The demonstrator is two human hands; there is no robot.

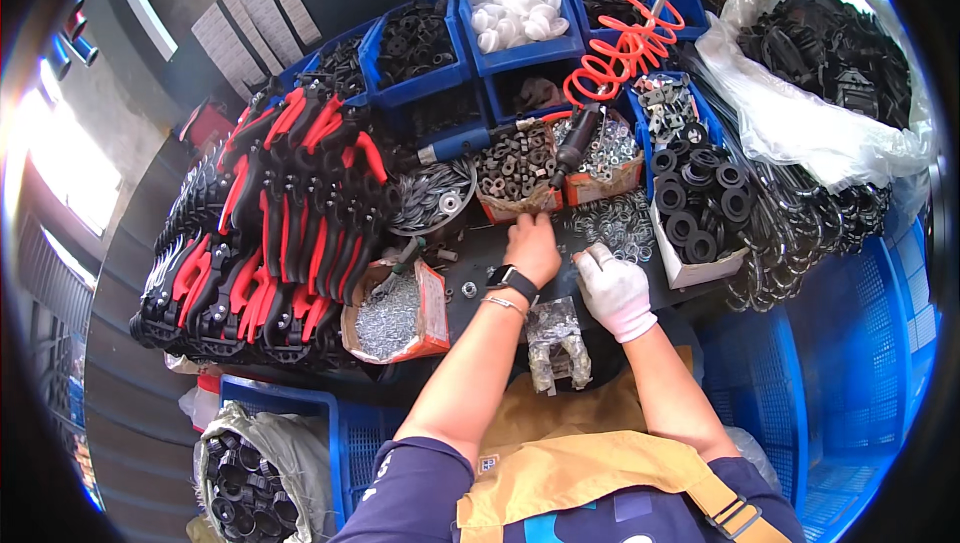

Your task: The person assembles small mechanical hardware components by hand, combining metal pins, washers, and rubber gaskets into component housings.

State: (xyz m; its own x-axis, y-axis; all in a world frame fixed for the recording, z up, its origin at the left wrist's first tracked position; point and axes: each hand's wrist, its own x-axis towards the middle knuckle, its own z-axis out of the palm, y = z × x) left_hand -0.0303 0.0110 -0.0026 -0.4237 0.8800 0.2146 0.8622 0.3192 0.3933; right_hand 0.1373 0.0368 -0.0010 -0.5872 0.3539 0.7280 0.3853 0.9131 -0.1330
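Note:
My left hand (pixel 533 245), bare with a dark watch on its wrist, is at the front of a cardboard box of dark nuts (pixel 515 168). Its fingers are bent together; whatever they hold is hidden. My right hand (pixel 612 293), in a white glove, is closed just in front of loose zinc-coloured hardware (pixel 618 226); I cannot make out anything in its fingers. Below and between both hands sits a worn metal fixture (pixel 556 338) at the bench edge. A black power screwdriver (pixel 574 148) hangs from a red coiled hose (pixel 630 38), its tip pointing down above my left hand.
Red-and-black hand tools (pixel 290 233) are piled at the left. Closer in stand a box of small screws (pixel 390 318) and a dish of metal blades (pixel 435 198). Blue bins (pixel 520 58) line the back. Black rings (pixel 700 193) and bent rods (pixel 800 243) lie right.

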